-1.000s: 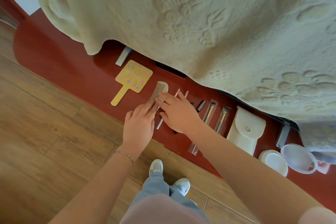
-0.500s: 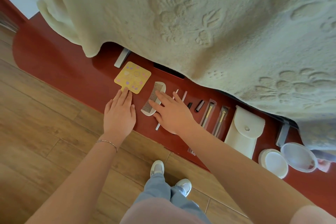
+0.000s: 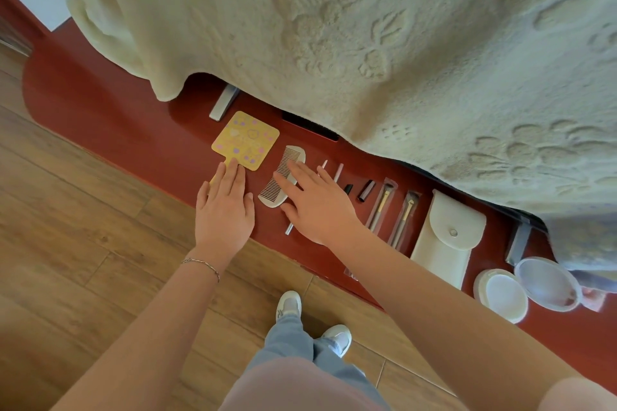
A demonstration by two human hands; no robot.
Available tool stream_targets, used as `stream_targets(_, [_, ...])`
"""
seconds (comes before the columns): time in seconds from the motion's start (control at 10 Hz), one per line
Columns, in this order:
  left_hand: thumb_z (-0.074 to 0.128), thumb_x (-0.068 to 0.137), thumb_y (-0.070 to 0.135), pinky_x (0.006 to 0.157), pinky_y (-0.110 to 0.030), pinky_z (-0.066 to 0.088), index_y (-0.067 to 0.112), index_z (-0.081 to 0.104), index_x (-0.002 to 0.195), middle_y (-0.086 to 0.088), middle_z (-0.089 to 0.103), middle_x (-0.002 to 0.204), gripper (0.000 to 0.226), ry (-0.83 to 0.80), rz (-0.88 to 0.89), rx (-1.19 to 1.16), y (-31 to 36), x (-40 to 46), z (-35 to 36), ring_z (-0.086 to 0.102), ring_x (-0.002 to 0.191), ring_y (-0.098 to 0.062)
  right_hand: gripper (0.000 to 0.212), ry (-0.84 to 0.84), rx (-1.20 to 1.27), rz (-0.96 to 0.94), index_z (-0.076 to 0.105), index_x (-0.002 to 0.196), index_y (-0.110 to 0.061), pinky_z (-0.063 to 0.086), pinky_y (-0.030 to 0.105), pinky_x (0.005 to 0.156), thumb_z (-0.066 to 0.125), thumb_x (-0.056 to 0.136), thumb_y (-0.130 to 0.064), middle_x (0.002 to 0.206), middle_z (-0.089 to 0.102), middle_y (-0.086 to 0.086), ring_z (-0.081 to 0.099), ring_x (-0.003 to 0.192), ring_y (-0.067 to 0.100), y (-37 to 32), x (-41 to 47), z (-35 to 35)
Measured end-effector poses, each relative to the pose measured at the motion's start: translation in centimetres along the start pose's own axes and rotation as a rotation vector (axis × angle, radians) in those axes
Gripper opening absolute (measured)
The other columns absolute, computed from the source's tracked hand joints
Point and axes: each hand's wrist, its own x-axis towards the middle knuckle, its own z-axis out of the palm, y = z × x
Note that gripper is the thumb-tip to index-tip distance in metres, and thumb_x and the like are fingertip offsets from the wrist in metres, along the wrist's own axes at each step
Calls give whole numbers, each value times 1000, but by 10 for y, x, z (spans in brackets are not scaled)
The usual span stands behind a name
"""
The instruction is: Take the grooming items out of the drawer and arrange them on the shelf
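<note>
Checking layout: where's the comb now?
Head view, left of centre: the comb lies on the red shelf, between the yellow mirror and the right hand, whose fingers rest on it.

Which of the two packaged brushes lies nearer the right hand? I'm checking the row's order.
The left brush, right beside the right hand. The other brush lies one place further, next to the white pouch.

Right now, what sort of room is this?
Probably a bedroom: a cream fleece blanket hangs over a red shelf above wooden flooring, with a comb and hand mirror laid out.
</note>
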Motion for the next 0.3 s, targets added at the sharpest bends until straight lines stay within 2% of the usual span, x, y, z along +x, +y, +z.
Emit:
stream_targets(0.1, [38, 96, 23, 112, -45, 18, 9, 37, 140, -6, 32, 150, 46, 42, 52, -40, 6, -8, -3, 20, 141, -21, 55, 88, 62, 71, 16, 148, -17, 3, 36, 116, 31, 99, -36, 156, 15, 6, 10, 143, 19, 4, -18, -17])
stream_targets(0.2, [33, 91, 30, 109, -44, 28, 8, 46, 134, -7, 44, 143, 50, 88, 186, -45, 17, -19, -10, 33, 136, -23, 55, 126, 59, 185, 17, 148, -16, 4, 35, 116, 24, 99, -40, 156, 17, 3, 12, 143, 17, 26, -55, -26])
stream_targets(0.3, [35, 89, 35, 103, -40, 36, 10, 47, 134, -6, 51, 136, 52, 44, 355, 11, 32, -26, -23, 49, 123, -23, 65, 138, 18, 316, 29, 144, -15, 13, 38, 114, 13, 91, -49, 150, 33, 5, 27, 139, 20, 46, -107, -24])
